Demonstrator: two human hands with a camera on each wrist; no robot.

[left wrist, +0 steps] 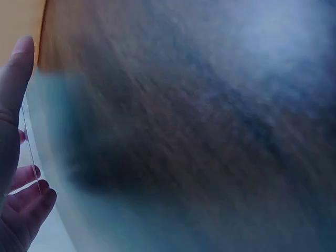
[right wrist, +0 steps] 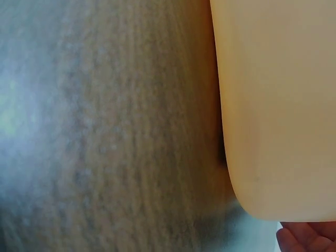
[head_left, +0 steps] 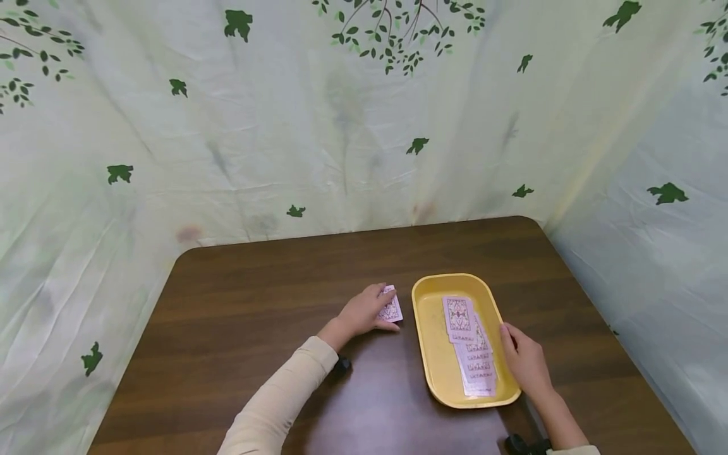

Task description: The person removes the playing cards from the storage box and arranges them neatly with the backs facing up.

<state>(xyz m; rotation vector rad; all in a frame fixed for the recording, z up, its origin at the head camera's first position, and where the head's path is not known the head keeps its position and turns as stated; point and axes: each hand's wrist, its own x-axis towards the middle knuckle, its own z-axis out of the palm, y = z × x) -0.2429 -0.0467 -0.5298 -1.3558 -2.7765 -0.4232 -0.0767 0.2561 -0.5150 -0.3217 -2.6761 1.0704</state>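
Observation:
Left of the tray, my left hand (head_left: 364,309) holds a playing card (head_left: 391,311) with a pink patterned back, thumb and fingers at its edges. The left wrist view shows that hand's thumb (left wrist: 17,79) and curled fingers (left wrist: 31,205), the card's thin edge between them. My right hand (head_left: 526,357) grips the right rim of a yellow tray (head_left: 426,354), thumb over the edge. Inside the tray several similar cards (head_left: 459,316) lie overlapped in a line, patterned backs up. In the right wrist view, fingertips (right wrist: 304,239) show beside the tray's rounded corner (right wrist: 252,202).
The brown wooden table (head_left: 227,328) has rounded far corners. Pale curtains (head_left: 256,126) with green leaf prints hang behind it and at the sides. A black wrist strap (head_left: 342,365) shows at the left wrist, another (head_left: 526,445) at the right.

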